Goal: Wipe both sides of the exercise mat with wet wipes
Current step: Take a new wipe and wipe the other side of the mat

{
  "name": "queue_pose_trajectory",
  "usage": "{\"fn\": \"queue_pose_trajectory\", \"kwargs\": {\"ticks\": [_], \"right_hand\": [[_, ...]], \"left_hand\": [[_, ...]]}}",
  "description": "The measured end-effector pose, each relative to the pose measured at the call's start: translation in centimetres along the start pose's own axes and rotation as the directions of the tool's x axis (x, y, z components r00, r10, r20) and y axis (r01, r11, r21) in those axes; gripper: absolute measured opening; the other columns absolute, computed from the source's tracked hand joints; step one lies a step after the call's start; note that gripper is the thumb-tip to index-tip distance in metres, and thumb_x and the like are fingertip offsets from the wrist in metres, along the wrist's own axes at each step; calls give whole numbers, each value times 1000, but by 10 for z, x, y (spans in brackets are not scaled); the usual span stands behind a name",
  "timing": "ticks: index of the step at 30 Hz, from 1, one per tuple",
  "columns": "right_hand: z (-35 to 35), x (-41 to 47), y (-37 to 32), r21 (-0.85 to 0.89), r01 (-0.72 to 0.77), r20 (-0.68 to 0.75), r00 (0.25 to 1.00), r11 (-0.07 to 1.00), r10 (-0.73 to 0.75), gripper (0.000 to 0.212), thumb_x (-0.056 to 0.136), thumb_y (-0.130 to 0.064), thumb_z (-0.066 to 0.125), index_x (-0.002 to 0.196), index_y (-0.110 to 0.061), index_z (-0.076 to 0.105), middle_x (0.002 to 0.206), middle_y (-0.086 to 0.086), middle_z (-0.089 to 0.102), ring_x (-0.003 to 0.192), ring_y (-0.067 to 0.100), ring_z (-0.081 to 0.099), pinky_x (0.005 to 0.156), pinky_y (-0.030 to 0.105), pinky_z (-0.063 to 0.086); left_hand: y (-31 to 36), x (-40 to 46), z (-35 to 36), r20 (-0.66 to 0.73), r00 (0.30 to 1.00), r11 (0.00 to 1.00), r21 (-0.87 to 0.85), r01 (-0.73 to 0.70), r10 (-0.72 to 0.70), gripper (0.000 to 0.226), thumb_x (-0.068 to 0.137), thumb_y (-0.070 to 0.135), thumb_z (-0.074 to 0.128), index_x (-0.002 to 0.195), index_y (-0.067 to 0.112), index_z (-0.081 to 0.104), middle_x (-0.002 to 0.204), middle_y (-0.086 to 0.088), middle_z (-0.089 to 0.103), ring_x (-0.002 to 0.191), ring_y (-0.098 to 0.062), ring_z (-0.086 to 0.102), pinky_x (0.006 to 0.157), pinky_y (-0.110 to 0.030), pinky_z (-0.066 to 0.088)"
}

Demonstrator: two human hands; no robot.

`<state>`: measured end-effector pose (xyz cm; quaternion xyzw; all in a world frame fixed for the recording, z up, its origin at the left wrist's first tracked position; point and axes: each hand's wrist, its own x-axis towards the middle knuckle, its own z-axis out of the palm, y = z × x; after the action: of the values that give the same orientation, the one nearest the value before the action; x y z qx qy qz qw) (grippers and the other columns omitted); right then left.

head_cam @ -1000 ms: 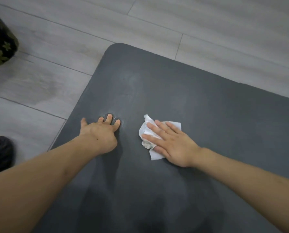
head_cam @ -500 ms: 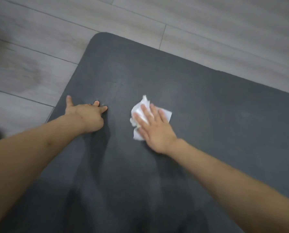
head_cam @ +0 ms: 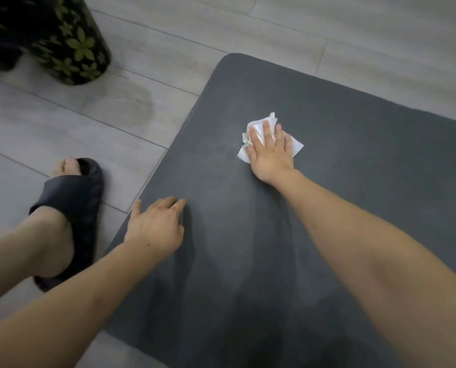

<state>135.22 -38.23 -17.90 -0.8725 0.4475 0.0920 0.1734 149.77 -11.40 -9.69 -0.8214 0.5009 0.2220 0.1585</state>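
Grey plank floor (head_cam: 168, 35) carries the dark exercise mat (head_cam: 354, 155), spread flat ahead of me. My left hand (head_cam: 155, 227), fingers loosely straight, braces near its left edge. Farther out, my right hand (head_cam: 270, 152) presses the crumpled wet wipe (head_cam: 261, 126) flat toward the far-left corner, unwiped mat stretching rightward. No writing is readable anywhere.

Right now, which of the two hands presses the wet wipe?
The right hand, flat on the white wet wipe. The left hand rests on the bare mat.
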Motion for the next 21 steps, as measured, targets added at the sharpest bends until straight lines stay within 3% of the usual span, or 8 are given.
{"fn": "queue_pose_trajectory", "kwargs": {"ticks": [3,6,9,12,14,17,21], "right_hand": [[49,-79,-53,-36,241,12,970,970,-241,59,108,-51,14,165,-37,8,174,4,-8,158,34,-14,126,54,-5],[91,-174,-91,-17,505,82,861,863,-502,59,106,-50,23,163,-38,19,174,3,0,159,33,-8,127,54,-4],[101,-215,-95,11,579,190,799,815,-570,57,107,-49,24,163,-38,17,173,0,-7,159,30,-12,125,50,-9],[80,-214,-85,-48,622,274,761,782,-588,64,101,-57,3,163,-43,8,169,-8,-18,159,25,-15,127,49,-6],[67,-197,-67,-53,512,244,839,857,-486,63,100,-59,1,162,-46,3,171,-9,-18,158,22,-15,127,48,-6],[45,-181,-30,-19,261,157,954,965,-255,57,108,-54,14,163,-43,-1,171,-7,-19,158,24,-17,127,46,-7],[51,-199,-5,-34,122,103,988,992,-118,58,111,-42,24,164,-34,2,172,0,-13,158,32,-8,127,45,1]], "left_hand": [[-10,-18,8,-23,999,999,-21,27,-28,63,95,31,43,157,30,30,163,8,31,147,-13,33,122,-53,18],[-21,-43,7,3,996,994,-64,84,-84,63,95,30,43,156,29,30,164,3,29,148,-17,32,120,-46,25],[-28,-80,0,20,995,994,-48,99,-99,63,95,32,44,156,29,30,162,4,31,146,-18,36,116,-44,30],[-28,-121,-15,8,994,992,-56,112,-111,59,93,31,42,152,28,34,151,3,43,134,-22,49,107,-42,38],[-27,-133,-25,-10,993,991,-75,113,-114,56,94,29,41,150,28,35,146,3,46,126,-24,53,104,-42,40],[-24,-159,-33,-52,989,990,-46,133,-135,53,97,28,41,149,28,37,146,2,47,127,-26,52,102,-42,39],[-14,-157,-31,4,993,993,-26,117,-117,52,96,29,43,148,26,39,148,-2,46,134,-27,47,107,-43,39]]}}
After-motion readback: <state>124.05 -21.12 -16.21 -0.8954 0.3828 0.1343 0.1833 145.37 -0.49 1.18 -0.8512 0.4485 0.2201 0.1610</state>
